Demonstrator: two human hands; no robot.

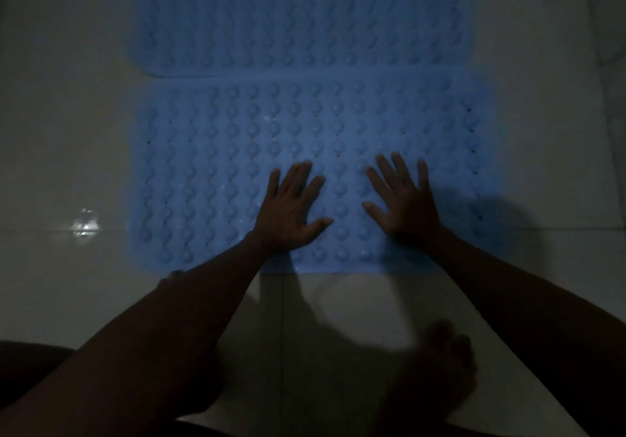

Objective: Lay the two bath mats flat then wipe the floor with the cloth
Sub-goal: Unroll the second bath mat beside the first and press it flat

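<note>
Bath mats first: the near mat point(237, 165) lies bumps-up on the tiled floor point(67, 165), long axis running left to right, its far edge touching the far mat point(298, 13), which runs the same way. Left hand point(291, 209) and right hand point(403, 203) press on it, fingers spread flat, probably to stick it down. No cloth visible.

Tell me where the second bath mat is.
Head view: the far mat lies top centre on the floor, just beyond the near mat.
</note>
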